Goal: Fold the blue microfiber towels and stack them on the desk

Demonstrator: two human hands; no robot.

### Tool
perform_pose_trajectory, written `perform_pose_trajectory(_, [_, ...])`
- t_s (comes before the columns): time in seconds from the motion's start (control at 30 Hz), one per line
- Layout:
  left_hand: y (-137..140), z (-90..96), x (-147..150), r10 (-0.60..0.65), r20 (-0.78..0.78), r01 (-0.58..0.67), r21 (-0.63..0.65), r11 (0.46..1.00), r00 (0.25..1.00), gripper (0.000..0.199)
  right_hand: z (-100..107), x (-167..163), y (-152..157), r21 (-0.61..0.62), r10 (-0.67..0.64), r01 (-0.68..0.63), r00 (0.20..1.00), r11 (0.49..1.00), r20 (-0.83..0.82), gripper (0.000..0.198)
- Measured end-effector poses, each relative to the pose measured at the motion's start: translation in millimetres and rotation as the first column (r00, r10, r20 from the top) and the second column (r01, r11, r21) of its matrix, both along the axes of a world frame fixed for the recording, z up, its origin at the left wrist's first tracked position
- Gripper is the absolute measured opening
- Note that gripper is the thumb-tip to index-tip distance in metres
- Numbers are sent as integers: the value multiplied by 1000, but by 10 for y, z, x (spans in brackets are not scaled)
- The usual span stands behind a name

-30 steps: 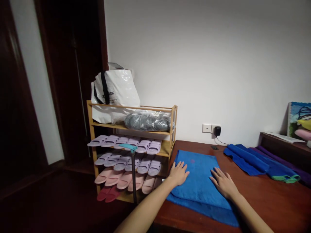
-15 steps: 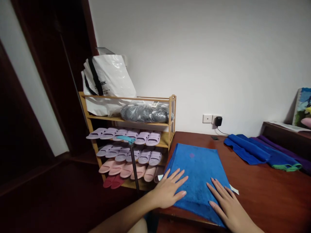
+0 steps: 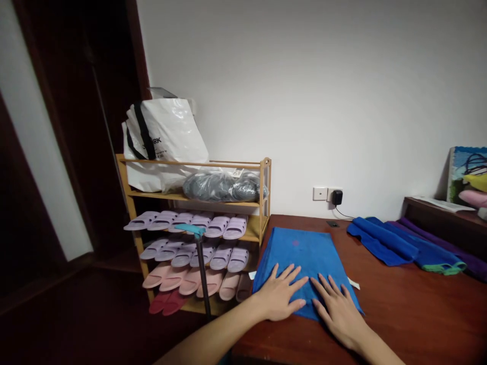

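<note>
A folded blue towel lies flat on the reddish-brown wooden table, near its left end. My left hand rests on the towel's near left part, palm down with fingers spread. Beside it, my right hand lies on the near right part, its fingers also stretched out. A small gap separates the two hands. White tags stick out at the towel's left and right edges. Neither hand grips anything.
More cloths, blue and purple, lie at the table's back right. A black plug sits in the wall socket. Left of the table stands a wooden shoe rack with several slippers and a white bag. A blue-topped pole stands before it.
My right hand has moved left, closer to my left hand. The towel's near edge, which hung lower at the right, now lies farther up on the table. The view has shifted slightly.
</note>
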State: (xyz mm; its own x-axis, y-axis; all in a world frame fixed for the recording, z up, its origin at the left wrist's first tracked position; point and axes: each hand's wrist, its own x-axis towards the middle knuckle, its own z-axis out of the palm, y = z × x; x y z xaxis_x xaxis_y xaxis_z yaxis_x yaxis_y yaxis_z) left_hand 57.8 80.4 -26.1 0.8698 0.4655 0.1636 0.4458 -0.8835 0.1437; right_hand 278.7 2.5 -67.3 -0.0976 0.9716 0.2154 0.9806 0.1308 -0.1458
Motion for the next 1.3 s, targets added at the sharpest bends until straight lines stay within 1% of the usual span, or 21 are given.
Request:
perform_pose_trajectory(0.07, [111,-39,55,12,6,-12,-27,1000,1000,59,-24,27,105,-21,16,-16,1000,1000,-14,61])
perform_pose_trajectory(0.17, [359,-71,133,35,17,-34,-45,998,999,59,-3,146,352,-39,58,-58,998,998,-7,62])
perform_pose_trajectory(0.3, [696,-73,235,69,21,-67,-60,996,997,58,49,283,729,-50,52,-51,999,997,10,63])
perform_pose_trajectory(0.47, [1064,-110,334,90,14,-90,-54,995,996,58,46,385,1118,-47,79,-78,997,996,23,64])
perform_pose_trajectory(0.63, [1299,-143,407,109,-1,-109,-50,993,994,59,20,434,1371,-26,93,-92,995,995,22,64])
perform_pose_trajectory(0.7, [1346,-149,423,111,-9,-112,-51,992,994,59,11,540,1408,-14,85,-85,996,996,17,63])
perform_pose_trajectory(0.77, [1383,-155,433,108,-9,-108,-54,993,994,59,-15,799,1383,4,25,-25,1000,1000,4,63])
perform_pose_trajectory(0.83, [1421,-163,441,104,-5,-104,-59,993,995,59,-80,1244,1288,37,-109,109,994,993,-16,66])
perform_pose_trajectory(0.87, [1441,-167,446,104,-4,-104,-60,993,995,59,-131,1520,1219,60,-191,192,981,980,-24,71])
perform_pose_trajectory(0.9, [1461,-170,452,105,-4,-105,-59,993,994,60,-194,1814,1140,91,-297,299,954,950,-30,74])
perform_pose_trajectory(0.93, [1481,-173,459,107,-7,-107,-56,993,994,60,-264,2104,1055,122,-440,438,898,891,-10,76])
perform_pose_trajectory(0.97, [1498,-176,465,109,-13,-110,-52,993,994,60,-336,2370,969,76,-551,549,834,832,5,77])
perform_pose_trajectory(1.0, [1512,-178,472,112,-20,-113,-46,993,993,60,-406,2594,887,-20,-622,622,783,783,8,76])
perform_pose_trajectory(1.07, [1527,-185,484,116,-27,-117,-25,993,993,60,-520,2868,744,-79,-630,630,776,773,22,76])
perform_pose_trajectory(1.1, [1526,-190,487,120,-21,-120,-7,993,993,60,-557,2915,686,-88,-622,621,783,779,23,76])
perform_pose_trajectory(1.17, [1507,-201,490,134,20,-135,50,990,991,60,-581,2858,580,-47,-603,603,797,796,26,74])
perform_pose_trajectory(1.23, [1467,-210,487,156,80,-165,120,979,984,59,-546,2670,454,45,-575,574,817,818,47,70])
perform_pose_trajectory(1.3, [1407,-214,474,189,126,-209,169,963,974,56,-479,2410,262,173,-507,485,855,857,113,66])
